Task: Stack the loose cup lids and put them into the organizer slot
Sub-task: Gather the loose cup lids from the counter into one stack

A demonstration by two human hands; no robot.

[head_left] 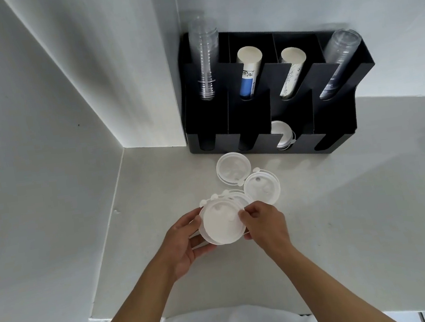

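A small stack of white cup lids [221,226] is held above the white counter between both hands. My left hand [187,241] grips its left edge and my right hand [264,221] pinches its right edge. Two loose white lids lie on the counter beyond: one [233,169] near the organizer, another [261,188] just right of the stack. The black organizer [251,117] stands in the corner. A few lids [281,131] sit in its third front slot from the left.
The organizer's rear slots hold clear cups [204,59], paper cups [248,75], more paper cups [292,74] and clear cups [338,60]. White walls [62,99] close the left side and the back. The counter edge [118,317] runs below my arms.
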